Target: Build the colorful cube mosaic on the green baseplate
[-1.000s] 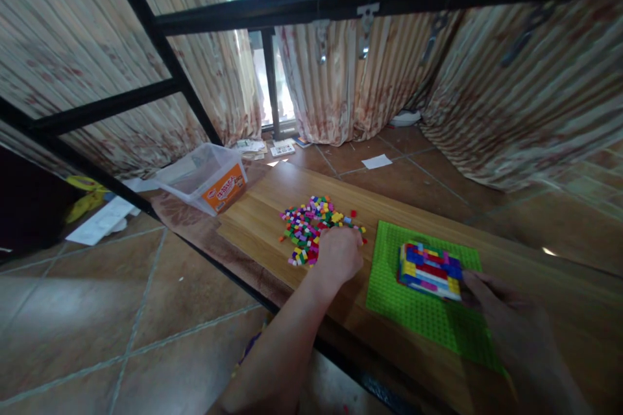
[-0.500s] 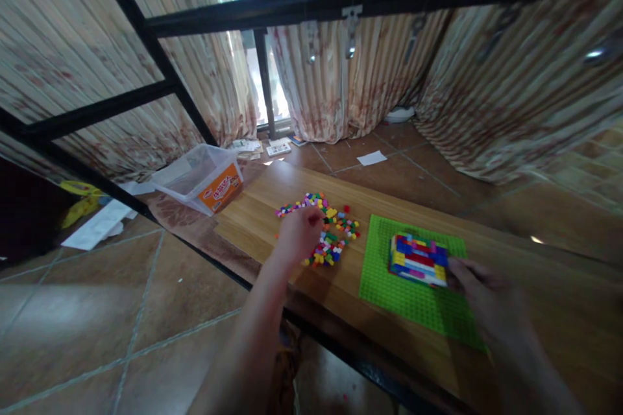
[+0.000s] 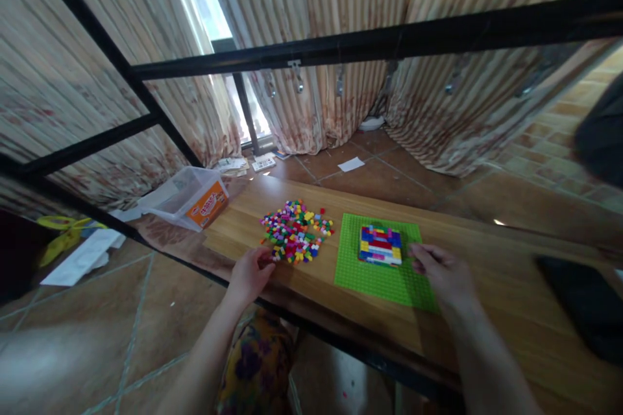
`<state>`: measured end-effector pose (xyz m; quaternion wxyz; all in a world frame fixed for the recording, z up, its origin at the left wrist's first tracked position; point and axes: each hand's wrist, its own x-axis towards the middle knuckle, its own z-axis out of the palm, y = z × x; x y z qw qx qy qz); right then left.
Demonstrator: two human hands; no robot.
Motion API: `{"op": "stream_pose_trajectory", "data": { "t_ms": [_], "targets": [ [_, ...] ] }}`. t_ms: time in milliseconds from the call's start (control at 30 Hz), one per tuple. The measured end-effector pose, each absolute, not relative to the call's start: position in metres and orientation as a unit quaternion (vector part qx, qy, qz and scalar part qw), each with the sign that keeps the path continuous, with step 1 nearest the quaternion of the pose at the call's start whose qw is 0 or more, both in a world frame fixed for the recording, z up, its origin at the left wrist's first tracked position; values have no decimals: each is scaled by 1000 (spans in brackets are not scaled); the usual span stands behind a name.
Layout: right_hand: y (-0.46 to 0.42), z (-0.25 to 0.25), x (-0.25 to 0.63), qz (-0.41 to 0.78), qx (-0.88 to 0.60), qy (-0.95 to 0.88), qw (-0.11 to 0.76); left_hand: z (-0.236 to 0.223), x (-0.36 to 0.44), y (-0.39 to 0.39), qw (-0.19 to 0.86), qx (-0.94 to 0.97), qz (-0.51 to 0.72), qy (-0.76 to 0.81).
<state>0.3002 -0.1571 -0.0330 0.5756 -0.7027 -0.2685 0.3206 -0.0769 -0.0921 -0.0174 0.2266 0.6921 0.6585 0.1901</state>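
Note:
A heap of small multicoloured toy bricks is spread on the wooden bench top. At its near left edge is my left hand, fingers curled in; whatever they hold is too small to make out. To the right, a green baseplate carries a low block of stacked bricks in red, blue, yellow and white rows. My right hand is over the plate's right edge, just beside that block and apart from it. Its thumb and fingertips are pinched together, and their contents are hidden.
A clear plastic tub with an orange label stands at the bench's left end. A black flat object lies on the right. Black metal bars cross in front of the curtains. Papers lie on the tiled floor.
My left hand has drawn back from over the brick heap to its near left edge. My right hand has come slightly away from the stacked block. The view has shifted right.

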Motion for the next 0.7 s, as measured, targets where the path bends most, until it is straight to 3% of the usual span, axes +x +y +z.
{"op": "stream_pose_trajectory", "data": {
  "t_ms": [700],
  "targets": [
    [-172,-18,308,335,-716,-250,560,-19,-41,-103,229,625,245,705]
  ]
}}
